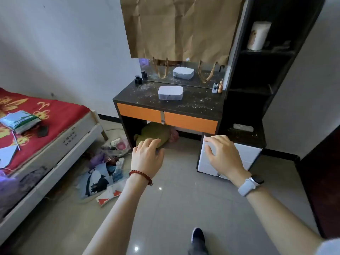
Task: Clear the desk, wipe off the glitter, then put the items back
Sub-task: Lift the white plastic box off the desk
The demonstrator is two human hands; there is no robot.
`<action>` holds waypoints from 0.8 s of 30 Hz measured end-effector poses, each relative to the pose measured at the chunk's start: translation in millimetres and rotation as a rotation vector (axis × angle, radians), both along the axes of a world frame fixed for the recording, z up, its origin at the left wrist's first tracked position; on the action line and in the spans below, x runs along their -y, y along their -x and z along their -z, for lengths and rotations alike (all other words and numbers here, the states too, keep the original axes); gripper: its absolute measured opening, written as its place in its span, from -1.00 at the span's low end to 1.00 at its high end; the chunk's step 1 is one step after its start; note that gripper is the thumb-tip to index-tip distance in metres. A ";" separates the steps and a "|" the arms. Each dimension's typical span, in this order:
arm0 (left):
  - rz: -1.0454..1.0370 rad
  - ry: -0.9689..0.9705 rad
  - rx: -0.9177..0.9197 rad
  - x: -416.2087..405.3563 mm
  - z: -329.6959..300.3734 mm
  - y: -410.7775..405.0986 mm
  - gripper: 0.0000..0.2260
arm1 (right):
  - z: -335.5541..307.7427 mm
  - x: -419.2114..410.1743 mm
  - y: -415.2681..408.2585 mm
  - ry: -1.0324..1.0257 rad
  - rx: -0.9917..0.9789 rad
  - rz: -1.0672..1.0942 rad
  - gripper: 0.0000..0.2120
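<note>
While both arms extend forward above the tiled floor, the left hand [147, 155] and right hand [223, 155] hang in the air short of the desk [198, 104], fingers loosely spread and holding nothing. A red bead bracelet [140, 176] sits on the left wrist; a white smartwatch [251, 184] sits on the right wrist. Glitter [195, 103] is scattered across the dark desk top. A white lidded box [170, 92] rests at the centre of the desk. Two small black bottles [138, 80] stand at the desk's rear left corner, and small bottles [215, 87] stand at its rear right corner. A mirror [184, 74] runs along the desk's rear edge, largely covered by brown paper [180, 26]. Left of the desk stands a bed [55, 115] with a red cover.
</note>
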State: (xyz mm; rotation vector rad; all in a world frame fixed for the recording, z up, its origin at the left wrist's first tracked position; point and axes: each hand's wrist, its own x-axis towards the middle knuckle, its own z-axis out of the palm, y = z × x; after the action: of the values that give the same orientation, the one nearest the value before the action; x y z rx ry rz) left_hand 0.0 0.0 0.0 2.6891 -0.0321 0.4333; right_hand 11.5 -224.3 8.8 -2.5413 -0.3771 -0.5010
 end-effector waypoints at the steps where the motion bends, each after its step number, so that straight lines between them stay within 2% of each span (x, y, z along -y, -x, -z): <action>1: 0.006 0.010 -0.016 1.7 5.7 -16.9 -0.75 | 8.3 1.2 -18.3 -0.015 -0.005 0.010 -0.71; 5: -0.007 -0.023 -0.071 11.9 19.1 -108.4 -0.74 | 24.9 6.3 -109.2 -0.028 -0.073 0.038 -0.70; 11: -0.042 -0.042 -0.117 28.8 0.6 -252.3 -0.70 | 20.8 7.1 -252.0 0.009 -0.069 0.003 -0.65; 15: -0.075 -0.023 -0.135 19.7 4.6 -309.0 -0.70 | 26.4 -3.5 -318.5 0.008 -0.125 -0.029 -0.71; 24: -0.129 0.015 -0.326 -25.6 61.7 -435.3 -0.68 | 75.4 -36.3 -440.8 0.090 -0.278 -0.037 -0.75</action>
State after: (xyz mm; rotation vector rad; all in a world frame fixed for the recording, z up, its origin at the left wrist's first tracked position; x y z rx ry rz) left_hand 435.3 25.6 -61.7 2.7220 0.2388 0.0281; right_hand 452.3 -188.0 -66.6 -2.6379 -0.3486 -0.1155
